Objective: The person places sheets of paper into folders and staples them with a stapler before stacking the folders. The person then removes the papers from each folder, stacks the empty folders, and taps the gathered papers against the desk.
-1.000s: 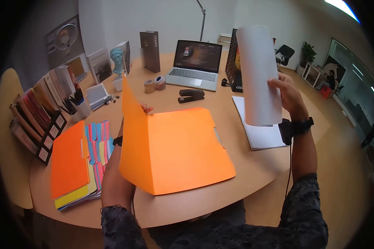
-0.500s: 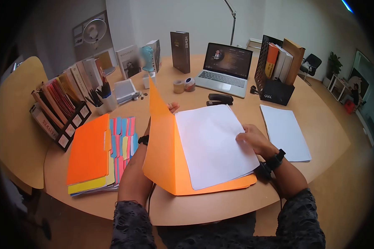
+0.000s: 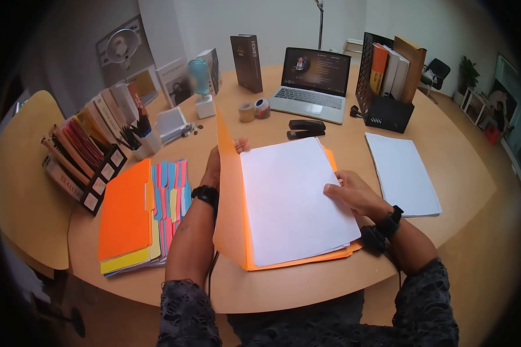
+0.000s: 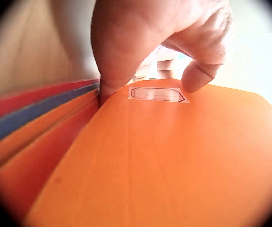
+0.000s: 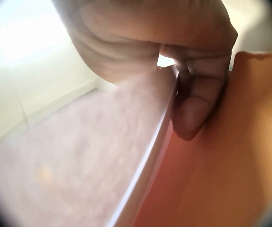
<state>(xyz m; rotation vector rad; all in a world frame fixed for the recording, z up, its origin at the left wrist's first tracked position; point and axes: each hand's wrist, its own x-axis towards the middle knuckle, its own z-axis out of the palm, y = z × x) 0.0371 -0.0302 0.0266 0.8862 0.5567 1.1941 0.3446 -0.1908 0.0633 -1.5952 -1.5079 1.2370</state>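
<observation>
An orange folder lies open on the round wooden table in front of me. Its front cover stands raised, and my left hand grips the cover's top edge, thumb by a white label. A stack of white paper lies inside the folder. My right hand pinches the stack's right edge against the folder's orange back.
A second pile of white sheets lies to the right. A fan of coloured folders lies at the left beside a file rack. Behind stand a stapler, tape rolls, a laptop and a black magazine holder.
A second ago my right hand held the white sheets up in the air; it brought them down into the open folder and now holds their right edge. The left hand kept the cover raised.
</observation>
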